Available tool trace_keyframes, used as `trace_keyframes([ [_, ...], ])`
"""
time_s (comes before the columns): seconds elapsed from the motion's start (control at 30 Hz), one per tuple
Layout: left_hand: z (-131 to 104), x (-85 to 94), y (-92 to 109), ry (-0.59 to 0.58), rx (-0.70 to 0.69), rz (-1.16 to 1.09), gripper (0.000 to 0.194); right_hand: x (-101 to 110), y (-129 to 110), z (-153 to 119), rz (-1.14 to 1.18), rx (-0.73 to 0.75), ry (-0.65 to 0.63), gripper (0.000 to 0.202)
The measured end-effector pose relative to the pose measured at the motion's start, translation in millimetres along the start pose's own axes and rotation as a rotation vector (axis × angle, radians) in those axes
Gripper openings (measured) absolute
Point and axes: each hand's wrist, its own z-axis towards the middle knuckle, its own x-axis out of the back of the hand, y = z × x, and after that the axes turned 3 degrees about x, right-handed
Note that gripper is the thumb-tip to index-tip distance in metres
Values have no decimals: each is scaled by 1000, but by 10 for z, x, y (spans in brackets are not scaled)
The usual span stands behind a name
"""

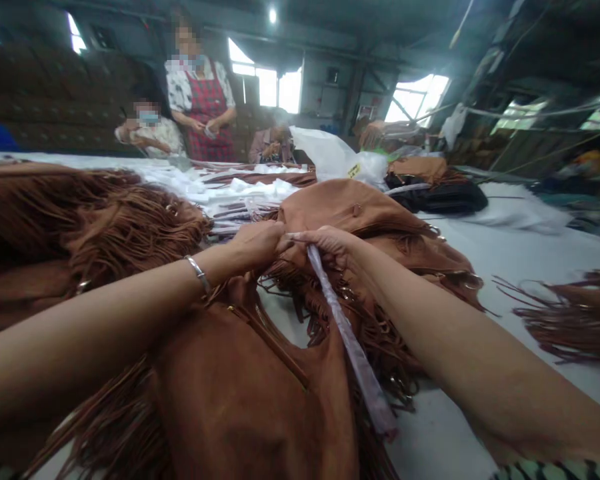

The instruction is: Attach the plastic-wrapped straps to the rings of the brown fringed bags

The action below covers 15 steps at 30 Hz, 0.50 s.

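White table. On it, nearest the wearer, brown bag — suede-like, zipped, fringe spilling leftward. Pale, crinkled wrapped strap slants down its right side — right hand grasps the upper end. Left hand clenched alongside, contents hidden.

Left hand: fingertips hidden at the join with the right hand; anything between them too small and blurred to identify. Wrapped strap: top end hidden in the right fingers; inside obscured by the wrapping. Nearer than the fingers: front bag cut off by bottom edge. Left of fingers: fringed pile cut off by left edge. Far right of fingers: fringed piece cut off by right edge. Beyond fingers: standing person, head blurred by pixel blocks; object in that person's hands too small to name.
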Motion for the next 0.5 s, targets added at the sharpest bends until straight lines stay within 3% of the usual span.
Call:
trace_keyframes([
  [0.07, -184, 69, 239, 45, 74, -142, 42, 36, 44, 29, 78, -27, -30, 45],
  [0.1, -303, 90, 371, -35, 114, -292, 43, 46, 51, 43, 109, -40, -43, 46],
  [0.2, -680, 61, 743, -505, 270, -793, 40, 44, 41, 71, 171, -63, -61, 47],
  [0.27, -882, -31, 925, -685, 367, -1062, 32, 34, 27, 67, 189, -64, -56, 48],
  [0.37, -1040, -179, 1059, -679, 471, -1241, 19, 36, 12, 10, 178, -55, -46, 47],
  [0.5, -1033, -201, 1015, -604, 688, -1490, 16, 42, -8, -81, 104, -33, -14, 45],
])
